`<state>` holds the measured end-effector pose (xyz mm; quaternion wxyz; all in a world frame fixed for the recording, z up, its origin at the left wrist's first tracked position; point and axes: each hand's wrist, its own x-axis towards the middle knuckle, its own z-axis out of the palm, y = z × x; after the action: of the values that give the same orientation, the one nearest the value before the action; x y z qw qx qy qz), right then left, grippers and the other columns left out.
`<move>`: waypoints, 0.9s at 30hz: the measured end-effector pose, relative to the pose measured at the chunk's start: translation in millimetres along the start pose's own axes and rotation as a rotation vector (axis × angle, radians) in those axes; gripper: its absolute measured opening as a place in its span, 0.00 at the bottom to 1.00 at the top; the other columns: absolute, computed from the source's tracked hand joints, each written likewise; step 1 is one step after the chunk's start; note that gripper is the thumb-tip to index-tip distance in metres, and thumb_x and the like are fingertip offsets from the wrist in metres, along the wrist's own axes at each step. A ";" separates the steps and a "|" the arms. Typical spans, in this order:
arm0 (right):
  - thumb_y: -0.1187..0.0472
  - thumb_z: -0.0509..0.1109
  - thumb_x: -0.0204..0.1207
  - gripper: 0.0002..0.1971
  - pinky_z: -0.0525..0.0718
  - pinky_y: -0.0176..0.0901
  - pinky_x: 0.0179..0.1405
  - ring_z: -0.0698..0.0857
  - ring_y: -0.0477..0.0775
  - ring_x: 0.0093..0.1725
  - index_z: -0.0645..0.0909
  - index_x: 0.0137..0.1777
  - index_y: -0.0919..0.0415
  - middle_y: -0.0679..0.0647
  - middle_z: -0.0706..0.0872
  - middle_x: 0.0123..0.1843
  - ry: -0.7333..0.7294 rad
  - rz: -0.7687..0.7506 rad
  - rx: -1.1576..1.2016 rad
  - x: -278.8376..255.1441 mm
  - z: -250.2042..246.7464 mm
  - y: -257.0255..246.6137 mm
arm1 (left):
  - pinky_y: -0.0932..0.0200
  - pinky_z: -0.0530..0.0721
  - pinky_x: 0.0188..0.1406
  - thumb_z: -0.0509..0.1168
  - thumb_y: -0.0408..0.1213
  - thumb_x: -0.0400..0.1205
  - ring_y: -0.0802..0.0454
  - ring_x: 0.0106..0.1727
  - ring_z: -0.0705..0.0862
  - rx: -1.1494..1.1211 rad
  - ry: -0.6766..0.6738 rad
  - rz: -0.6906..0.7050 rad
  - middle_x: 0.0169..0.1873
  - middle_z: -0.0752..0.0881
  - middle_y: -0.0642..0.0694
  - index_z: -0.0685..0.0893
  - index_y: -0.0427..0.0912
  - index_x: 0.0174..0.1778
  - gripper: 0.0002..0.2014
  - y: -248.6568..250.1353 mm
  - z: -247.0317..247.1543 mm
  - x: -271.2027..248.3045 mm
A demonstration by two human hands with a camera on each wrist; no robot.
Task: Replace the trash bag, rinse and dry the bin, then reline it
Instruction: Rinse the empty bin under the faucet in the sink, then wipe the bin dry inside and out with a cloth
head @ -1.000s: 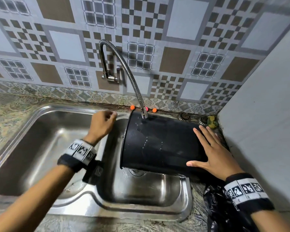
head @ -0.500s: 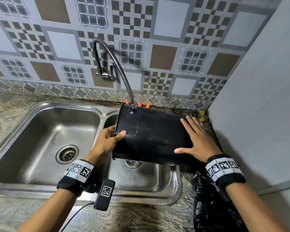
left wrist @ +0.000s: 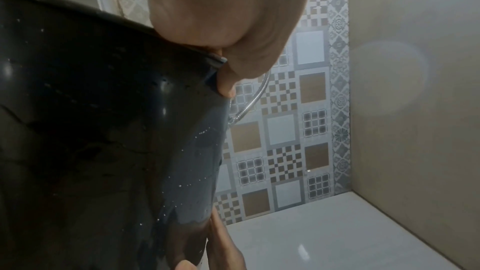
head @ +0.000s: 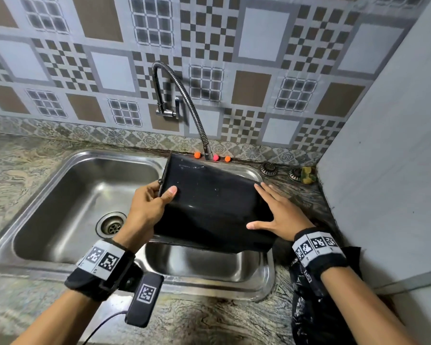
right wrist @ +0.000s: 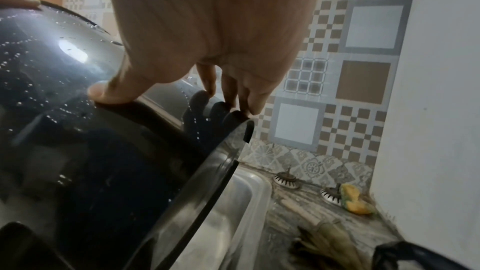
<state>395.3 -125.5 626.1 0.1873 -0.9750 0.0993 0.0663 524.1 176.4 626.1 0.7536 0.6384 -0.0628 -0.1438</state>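
Observation:
A wet black bin lies on its side over the right basin of the steel sink, mouth facing left. My left hand grips the rim at the mouth, thumb on the outer wall and fingers tucked inside. In the left wrist view that hand pinches the rim of the bin. My right hand lies flat with spread fingers on the bin's base end. The right wrist view shows this hand pressing straight fingers on the droplet-covered bin.
A flexible faucet arches from the tiled wall, its spout just behind the bin. A crumpled black trash bag sits on the counter at the right. A grey panel closes the right side. A sponge lies in the back corner.
My left hand came from the sink's back edge to the bin's mouth and took hold of the rim. The right hand has stayed flat on the base end.

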 end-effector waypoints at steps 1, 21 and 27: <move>0.27 0.73 0.63 0.58 0.61 0.52 0.84 0.42 0.43 0.87 0.44 0.87 0.42 0.41 0.44 0.89 -0.005 -0.001 0.009 0.4 5.0 -3.9 | 0.60 0.90 0.46 0.67 0.27 0.85 0.52 0.42 0.91 0.015 0.008 0.022 0.43 0.94 0.45 0.89 0.34 0.57 0.08 0.8 -1.6 -1.3; 0.36 0.71 0.69 0.28 0.71 0.45 0.29 0.73 0.58 0.24 0.74 0.21 0.58 0.51 0.69 0.20 0.455 0.198 0.263 30.2 -27.7 -133.0 | 0.68 0.67 0.25 0.72 0.36 0.82 0.61 0.25 0.74 0.854 -0.133 0.563 0.22 0.72 0.59 0.72 0.54 0.37 0.15 -36.3 41.7 -73.8; 0.58 0.74 0.66 0.09 0.74 0.39 0.34 0.79 0.57 0.32 0.86 0.31 0.64 0.54 0.80 0.25 0.344 0.384 0.181 31.8 -8.4 -113.2 | 0.49 0.79 0.24 0.64 0.44 0.84 0.42 0.32 0.85 1.079 -0.237 0.635 0.28 0.83 0.48 0.75 0.47 0.42 0.08 -57.8 25.7 -80.0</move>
<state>451.7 -31.0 668.4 0.2379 -0.9146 0.3183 -0.0749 433.1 167.6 581.1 0.3196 0.8583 -0.3956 0.0687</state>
